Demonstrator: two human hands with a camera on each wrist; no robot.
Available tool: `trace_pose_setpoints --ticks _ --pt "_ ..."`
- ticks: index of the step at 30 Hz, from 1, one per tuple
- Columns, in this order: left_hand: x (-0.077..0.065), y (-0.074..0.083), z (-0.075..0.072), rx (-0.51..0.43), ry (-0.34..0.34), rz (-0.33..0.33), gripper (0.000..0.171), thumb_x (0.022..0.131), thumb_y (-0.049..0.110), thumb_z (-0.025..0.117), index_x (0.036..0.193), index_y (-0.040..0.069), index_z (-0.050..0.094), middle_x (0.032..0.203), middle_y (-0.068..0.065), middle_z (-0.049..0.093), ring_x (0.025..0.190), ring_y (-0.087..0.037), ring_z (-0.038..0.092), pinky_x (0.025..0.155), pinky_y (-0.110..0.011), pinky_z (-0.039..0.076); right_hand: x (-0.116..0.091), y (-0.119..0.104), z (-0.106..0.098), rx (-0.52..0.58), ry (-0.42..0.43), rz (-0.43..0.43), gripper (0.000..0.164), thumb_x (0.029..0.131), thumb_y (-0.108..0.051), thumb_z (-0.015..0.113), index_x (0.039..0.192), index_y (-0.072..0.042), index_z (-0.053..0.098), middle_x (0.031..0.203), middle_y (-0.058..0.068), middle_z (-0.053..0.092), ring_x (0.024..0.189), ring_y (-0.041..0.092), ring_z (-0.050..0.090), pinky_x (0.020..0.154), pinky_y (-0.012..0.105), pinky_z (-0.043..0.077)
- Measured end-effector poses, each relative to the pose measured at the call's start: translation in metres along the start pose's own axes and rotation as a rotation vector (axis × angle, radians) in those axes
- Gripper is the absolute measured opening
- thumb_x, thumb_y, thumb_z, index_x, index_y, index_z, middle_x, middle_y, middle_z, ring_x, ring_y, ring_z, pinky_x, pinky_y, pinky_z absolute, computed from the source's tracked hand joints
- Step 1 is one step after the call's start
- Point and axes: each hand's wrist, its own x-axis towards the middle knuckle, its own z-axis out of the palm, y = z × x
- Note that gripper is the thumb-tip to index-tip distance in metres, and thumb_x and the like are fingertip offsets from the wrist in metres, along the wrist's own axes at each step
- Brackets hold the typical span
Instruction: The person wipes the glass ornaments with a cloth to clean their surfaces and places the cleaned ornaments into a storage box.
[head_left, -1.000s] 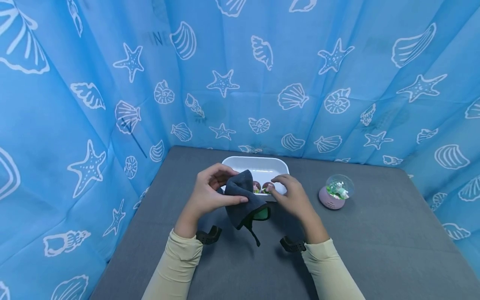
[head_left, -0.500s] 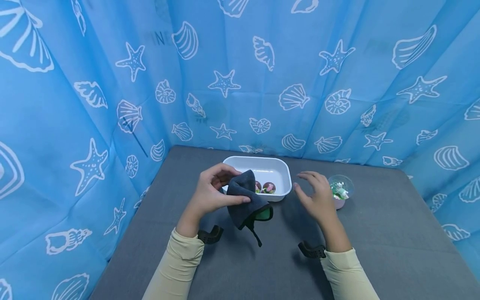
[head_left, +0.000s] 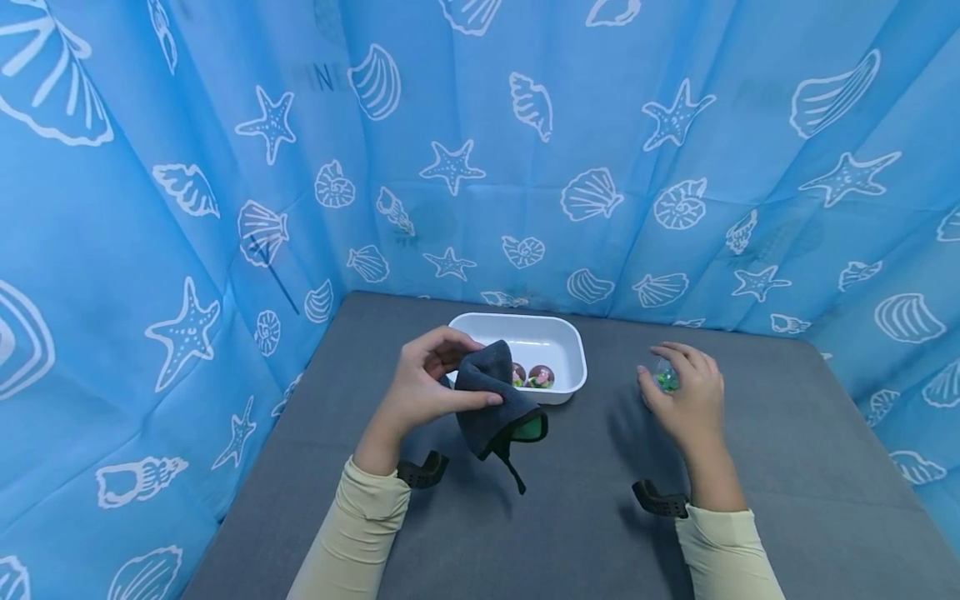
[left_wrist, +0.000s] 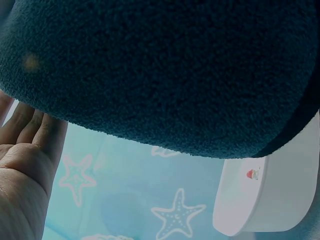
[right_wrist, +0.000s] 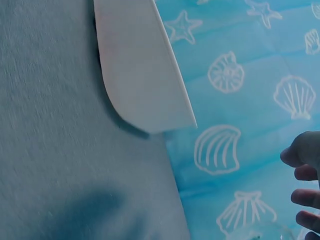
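Observation:
My left hand [head_left: 427, 379] grips a dark blue-grey, fuzzy cloth pouch [head_left: 487, 383], thumb in front and fingers behind. Its mouth tilts down to the right, showing green lining, black edging and a hanging cord. The pouch cloth [left_wrist: 165, 70] fills the top of the left wrist view. Over on the right, my right hand [head_left: 690, 396] reaches over a small snow globe [head_left: 666, 379], fingers spread and gently curved, hiding most of it. In the right wrist view the top of its clear dome [right_wrist: 262, 232] shows at the bottom edge, beside the fingers [right_wrist: 305, 197].
Behind the pouch stands a white rectangular tub [head_left: 573, 354]. Two reddish balls with coloured figures, one of them [head_left: 541, 377] nearer its right end, lie inside. A grey cloth covers the table [head_left: 570, 517]; a blue shell-patterned curtain [head_left: 525, 208] hangs behind and at the sides.
My right hand has left the balls in the tub and moved right to the snow globe, which it now largely covers. The left hand still holds the pouch in the same place.

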Motion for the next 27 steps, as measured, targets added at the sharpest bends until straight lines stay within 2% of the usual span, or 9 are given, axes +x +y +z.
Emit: trace_pose_setpoints --ticks 5,14,18,27 --pt "0.001 0.000 0.000 -0.002 0.001 -0.006 0.053 0.072 -0.002 0.095 0.118 0.005 0.071 0.116 -0.015 0.069 0.099 -0.024 0.074 0.090 -0.036 0.065 0.000 0.010 -0.007 -0.007 -0.003 0.056 0.034 0.087 -0.008 0.084 0.118 0.003 0.075 0.129 0.027 0.069 0.126 0.053 0.055 0.107 0.077 0.036" --pt "0.000 -0.001 0.000 -0.005 -0.002 -0.004 0.053 0.072 -0.002 0.095 0.118 0.005 0.070 0.116 -0.015 0.069 0.099 -0.025 0.074 0.090 -0.036 0.065 -0.005 0.024 -0.010 -0.092 -0.092 0.162 0.051 0.089 -0.016 0.081 0.135 0.001 0.067 0.143 0.029 0.059 0.136 0.054 0.047 0.112 0.074 0.035" --pt "0.000 -0.002 0.000 -0.009 0.000 -0.005 0.053 0.072 -0.003 0.096 0.118 0.005 0.071 0.116 -0.015 0.069 0.100 -0.025 0.074 0.090 -0.036 0.065 -0.006 0.029 -0.011 -0.084 -0.124 0.222 0.060 0.090 -0.017 0.081 0.144 -0.001 0.061 0.149 0.028 0.053 0.139 0.055 0.043 0.111 0.074 0.036" --pt "0.000 -0.003 0.000 -0.008 -0.002 -0.001 0.053 0.072 -0.002 0.096 0.118 0.005 0.071 0.116 -0.015 0.069 0.099 -0.025 0.074 0.089 -0.036 0.066 -0.007 0.037 -0.012 -0.031 -0.177 0.333 0.065 0.092 -0.019 0.081 0.150 -0.005 0.056 0.158 0.025 0.045 0.145 0.053 0.038 0.112 0.076 0.034"
